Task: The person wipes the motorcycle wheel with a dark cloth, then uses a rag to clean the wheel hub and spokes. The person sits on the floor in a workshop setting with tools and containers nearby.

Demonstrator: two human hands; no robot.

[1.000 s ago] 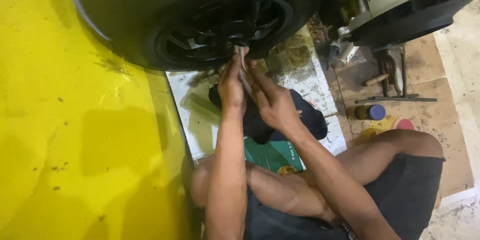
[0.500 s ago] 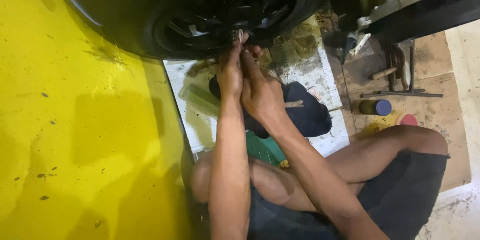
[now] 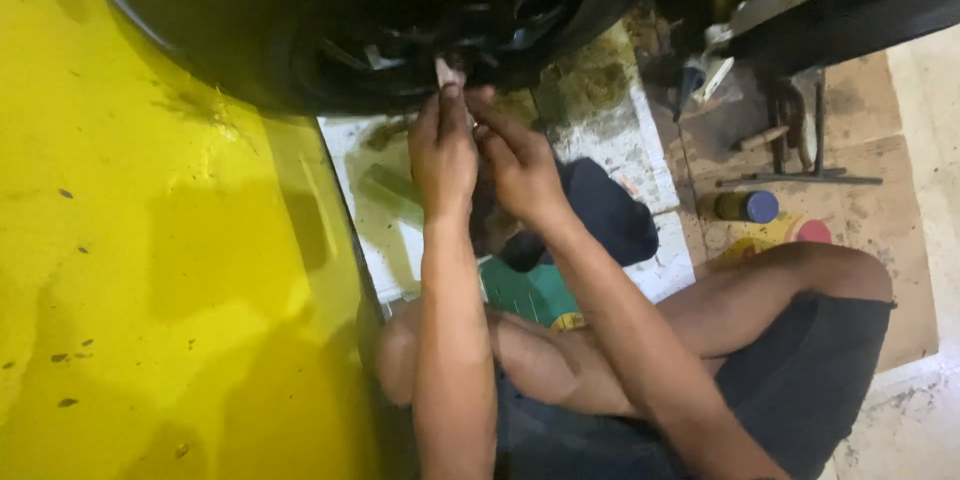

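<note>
Lowered slightly, left hand and right hand pinch perhaps a pale strip against glossy black wheel.

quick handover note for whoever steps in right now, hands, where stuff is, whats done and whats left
Left hand: raised to the black wheel, pinching a small pale piece at the spokes.
Right hand: beside it, fingertips at the same spot.
Nearby: yellow body panel on the left, dark cloth on the lap, blue-capped can on the floor.
Done or left: cannot tell; the piece is not yet let go.
</note>
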